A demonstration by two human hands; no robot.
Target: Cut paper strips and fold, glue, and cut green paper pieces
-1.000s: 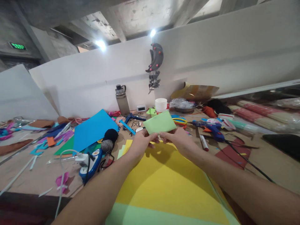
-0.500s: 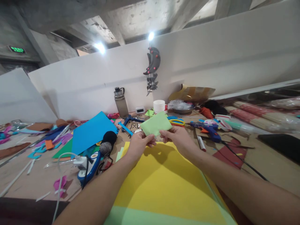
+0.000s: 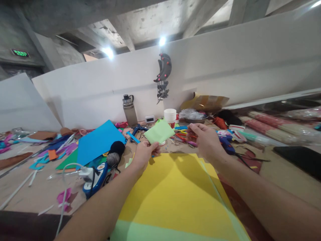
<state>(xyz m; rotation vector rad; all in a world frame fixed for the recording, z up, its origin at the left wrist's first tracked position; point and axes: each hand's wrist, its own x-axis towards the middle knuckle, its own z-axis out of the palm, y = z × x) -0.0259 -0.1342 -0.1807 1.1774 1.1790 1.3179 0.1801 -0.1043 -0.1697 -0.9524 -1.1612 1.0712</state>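
Note:
My left hand (image 3: 143, 153) pinches the lower edge of a small light green piece of paper (image 3: 158, 131) and holds it up above the table. My right hand (image 3: 206, 140) has reached forward to the right, over the pile of scissors (image 3: 182, 135) and tools. Its fingers are curled closed at the yellow and red scissor handles, and whether they grip them is unclear. Below both arms lies a large yellow sheet (image 3: 175, 194) on top of a light green sheet (image 3: 150, 232).
A blue sheet (image 3: 99, 142), felt scraps and yarn balls (image 3: 115, 152) lie to the left. A water bottle (image 3: 129, 110), white paper cups (image 3: 170, 115) and a blue glue gun (image 3: 227, 142) with its cable stand behind and right. A white partition wall closes the back.
My right hand let go of the green paper and moved right and forward to the scissors. My left hand alone now holds the paper, shifted a little left.

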